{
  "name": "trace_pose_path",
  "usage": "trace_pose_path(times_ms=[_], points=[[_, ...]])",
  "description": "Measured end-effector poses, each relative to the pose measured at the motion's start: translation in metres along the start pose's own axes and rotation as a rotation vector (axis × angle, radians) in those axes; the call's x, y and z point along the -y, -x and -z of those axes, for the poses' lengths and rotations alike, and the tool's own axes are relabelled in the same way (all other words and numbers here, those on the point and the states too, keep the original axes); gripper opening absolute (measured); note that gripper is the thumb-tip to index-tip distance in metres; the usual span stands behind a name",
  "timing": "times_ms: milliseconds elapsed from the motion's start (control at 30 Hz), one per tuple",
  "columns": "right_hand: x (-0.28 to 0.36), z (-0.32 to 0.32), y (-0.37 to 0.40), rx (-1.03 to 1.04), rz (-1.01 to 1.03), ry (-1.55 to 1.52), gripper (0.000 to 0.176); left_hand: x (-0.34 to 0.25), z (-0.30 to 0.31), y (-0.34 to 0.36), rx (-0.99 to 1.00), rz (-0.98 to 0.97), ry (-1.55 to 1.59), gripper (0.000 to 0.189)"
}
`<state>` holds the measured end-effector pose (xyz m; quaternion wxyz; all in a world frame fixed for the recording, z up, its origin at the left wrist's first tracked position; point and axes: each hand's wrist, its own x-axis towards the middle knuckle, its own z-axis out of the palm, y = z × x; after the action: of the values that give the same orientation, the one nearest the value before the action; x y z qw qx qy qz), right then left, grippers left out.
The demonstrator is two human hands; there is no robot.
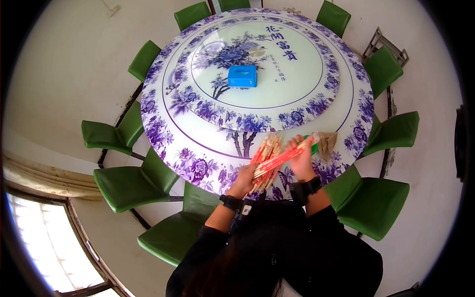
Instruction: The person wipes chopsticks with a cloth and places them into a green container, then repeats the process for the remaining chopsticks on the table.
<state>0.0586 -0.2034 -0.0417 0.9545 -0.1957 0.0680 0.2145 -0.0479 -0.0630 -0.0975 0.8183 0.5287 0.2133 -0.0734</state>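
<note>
From where I stood, the person was bent over the six o'clock edge of the big round tabletop (170, 148), which was painted with blue and purple flowers. Both hands were busy over that near rim.

The left hand (244, 179) had its grip closed around the lower end of a bundle of chopsticks (267, 146). The bundle fanned upward toward twelve o'clock, pale tips showing above red-orange sleeves. The right hand (301, 159), just at three o'clock of the left, had its fingers pressed together around a few red-sleeved chopsticks (276, 162). These lay crosswise over the bundle, slanting from about eight o'clock up toward two. Exactly how many sticks that grip pinched I could not tell. Each wrist bore a dark band (231, 202).

Just beyond the right hand, at its two o'clock, a crumpled brownish wrapper (327, 143) lay on the tabletop, with a bit of something green beside it that was too small to make out.

In the middle sat a glass turntable (302, 74) with a blue peony design and dark characters. A blue tissue box (242, 76) rested near its centre, well apart from the hands. Green chairs (129, 185) ringed the tabletop all the way round.
</note>
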Motion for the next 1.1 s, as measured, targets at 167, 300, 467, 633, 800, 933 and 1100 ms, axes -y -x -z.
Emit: trace_pose_path(times_ms=[167,300,467,633,800,933,1100], points=[[-0.038,0.025,0.012,0.014,-0.140,0.306,0.021,-0.006,-0.026,-0.006,0.059,0.127,0.371,0.021],[-0.016,0.025,0.010,0.008,-0.151,0.363,0.020,0.018,-0.024,-0.019,0.146,0.089,0.320,0.022],[0.050,0.045,0.010,-0.038,-0.089,0.621,0.023,0.046,0.033,-0.039,0.117,0.014,-0.185,0.029],[0.102,0.075,0.039,-0.288,-0.069,0.815,0.023,0.108,0.143,-0.064,0.100,-0.013,-0.700,0.027],[0.115,0.102,0.069,-0.473,0.016,0.736,0.023,0.115,0.125,-0.067,0.127,0.003,-1.093,0.024],[0.109,0.101,0.080,-0.541,0.024,0.724,0.023,0.131,0.109,-0.070,-0.118,-0.055,-1.104,0.026],[0.111,0.099,0.077,-0.484,0.045,0.728,0.019,0.119,0.100,-0.074,-0.060,0.037,-1.322,0.029]])
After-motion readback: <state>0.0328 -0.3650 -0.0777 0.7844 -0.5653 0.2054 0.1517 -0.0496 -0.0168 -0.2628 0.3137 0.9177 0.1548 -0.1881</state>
